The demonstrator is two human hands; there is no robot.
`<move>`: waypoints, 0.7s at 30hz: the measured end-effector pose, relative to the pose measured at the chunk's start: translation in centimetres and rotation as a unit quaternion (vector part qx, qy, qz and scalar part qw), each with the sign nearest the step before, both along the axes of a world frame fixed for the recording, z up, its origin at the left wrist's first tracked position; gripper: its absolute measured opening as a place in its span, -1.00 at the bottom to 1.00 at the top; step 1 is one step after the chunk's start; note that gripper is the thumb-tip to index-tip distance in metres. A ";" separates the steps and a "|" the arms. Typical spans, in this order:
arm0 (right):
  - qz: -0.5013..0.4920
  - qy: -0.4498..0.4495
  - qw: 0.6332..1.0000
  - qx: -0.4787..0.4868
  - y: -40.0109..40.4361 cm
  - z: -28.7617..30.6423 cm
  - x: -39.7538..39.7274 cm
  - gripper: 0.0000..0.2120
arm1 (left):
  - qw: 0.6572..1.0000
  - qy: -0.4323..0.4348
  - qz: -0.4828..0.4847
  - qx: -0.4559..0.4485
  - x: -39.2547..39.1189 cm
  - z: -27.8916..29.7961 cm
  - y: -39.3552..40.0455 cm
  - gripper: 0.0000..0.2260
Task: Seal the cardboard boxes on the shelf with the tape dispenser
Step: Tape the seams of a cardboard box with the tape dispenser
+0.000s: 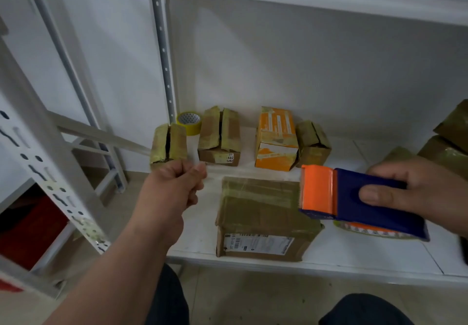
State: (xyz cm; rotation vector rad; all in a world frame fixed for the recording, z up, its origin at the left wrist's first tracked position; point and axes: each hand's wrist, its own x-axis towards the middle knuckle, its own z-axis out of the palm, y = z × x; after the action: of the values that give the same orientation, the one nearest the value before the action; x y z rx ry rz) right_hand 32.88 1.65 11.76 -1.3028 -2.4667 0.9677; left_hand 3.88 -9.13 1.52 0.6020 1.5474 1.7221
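A large cardboard box (263,213) with a shipping label lies at the front of the white shelf (354,253), its top covered in yellowish tape. My right hand (415,190) grips a blue and orange tape dispenser (354,200) just above the box's right edge. A clear strip of tape (253,171) runs left from the dispenser, over the box's far edge, to my left hand (177,185), whose curled fingers pinch its end. Behind stand three small brown boxes (168,144) (219,137) (312,142) and an orange box (276,139).
A yellow tape roll (189,122) sits at the back by a perforated upright (163,53). More taped boxes (448,142) are stacked at the right edge. A slotted shelf post (45,162) slants across the left, with a red object (27,228) low behind it.
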 end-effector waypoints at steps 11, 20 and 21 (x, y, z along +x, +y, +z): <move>-0.052 -0.076 0.996 0.004 3.5 0.1 0.6 -0.80 | 0.996 0.025 0.044 -0.068 -2.0 -2.4 1.6 -0.85; -0.083 -0.163 0.982 -0.036 6.2 0.0 -0.3 -0.22 | 0.992 -0.066 0.033 -0.106 -0.2 -4.7 2.5 -0.88; -0.079 -0.175 0.981 -0.039 6.6 0.0 -0.2 -0.18 | 0.991 -0.068 0.032 -0.108 -0.1 -4.8 2.6 -0.88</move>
State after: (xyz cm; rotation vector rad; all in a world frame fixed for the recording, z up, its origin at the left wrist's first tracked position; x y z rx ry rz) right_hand 32.73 8.27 11.75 -1.8020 -2.5384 0.8676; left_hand 3.81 -6.54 -3.30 0.3234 1.6429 1.5806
